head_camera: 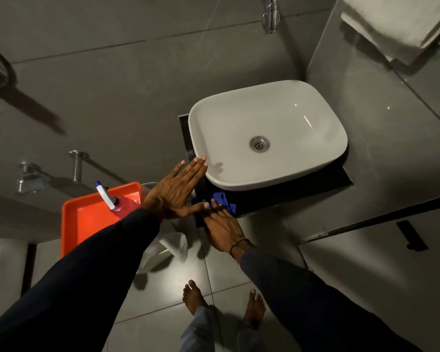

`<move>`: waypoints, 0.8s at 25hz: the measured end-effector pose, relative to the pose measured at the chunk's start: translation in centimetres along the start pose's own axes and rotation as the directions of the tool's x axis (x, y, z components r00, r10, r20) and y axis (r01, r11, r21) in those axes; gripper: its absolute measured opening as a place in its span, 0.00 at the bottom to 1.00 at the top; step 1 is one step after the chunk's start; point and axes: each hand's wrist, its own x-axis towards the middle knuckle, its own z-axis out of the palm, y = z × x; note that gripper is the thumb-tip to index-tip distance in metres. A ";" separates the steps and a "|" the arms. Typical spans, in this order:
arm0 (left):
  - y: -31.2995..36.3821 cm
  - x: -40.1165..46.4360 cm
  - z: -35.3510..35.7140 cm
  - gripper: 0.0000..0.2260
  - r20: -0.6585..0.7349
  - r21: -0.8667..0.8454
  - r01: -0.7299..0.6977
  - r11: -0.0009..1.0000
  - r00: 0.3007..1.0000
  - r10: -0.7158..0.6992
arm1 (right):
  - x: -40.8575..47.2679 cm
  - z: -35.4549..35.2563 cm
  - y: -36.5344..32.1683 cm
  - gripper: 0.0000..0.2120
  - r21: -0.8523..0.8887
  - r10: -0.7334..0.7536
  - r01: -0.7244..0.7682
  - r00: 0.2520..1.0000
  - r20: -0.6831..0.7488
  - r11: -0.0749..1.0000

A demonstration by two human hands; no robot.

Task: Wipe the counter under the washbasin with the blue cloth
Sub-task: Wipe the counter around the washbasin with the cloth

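Note:
A white washbasin (267, 133) sits on a dark counter (302, 189) set against grey tiled walls. The blue cloth (224, 199) lies on the counter's front left corner, below the basin's rim. My right hand (224, 228) presses flat on the cloth with its fingers spread, covering most of it. My left hand (179, 189) is open and flat, its fingertips touching the basin's left rim and its thumb reaching toward the cloth.
An orange tray (87, 219) with a spray bottle (117, 201) of pink liquid stands to the left. A white bin liner (174, 243) hangs below the counter. A chrome tap (271, 15) juts over the basin, white towels (401, 24) hang top right. My bare feet (224, 303) stand on the tiled floor.

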 end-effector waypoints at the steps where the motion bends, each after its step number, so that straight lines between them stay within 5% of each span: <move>1: -0.2 0.0 -0.1 0.47 0.006 0.002 -0.012 1.000 1.000 0.012 | -0.3 0.0 0.6 0.32 -0.024 -0.006 0.006 1.000 0.000 1.000; 11: -0.6 0.1 -0.3 0.51 0.033 0.023 -0.045 0.999 0.998 0.044 | -4.2 -1.5 7.3 0.31 -0.088 0.264 -0.268 0.963 -0.054 0.960; 20: -0.6 0.4 0.1 0.48 0.031 0.048 -0.026 0.998 0.999 0.025 | -2.2 0.2 2.5 0.35 -0.121 0.072 -0.064 0.996 0.059 0.991</move>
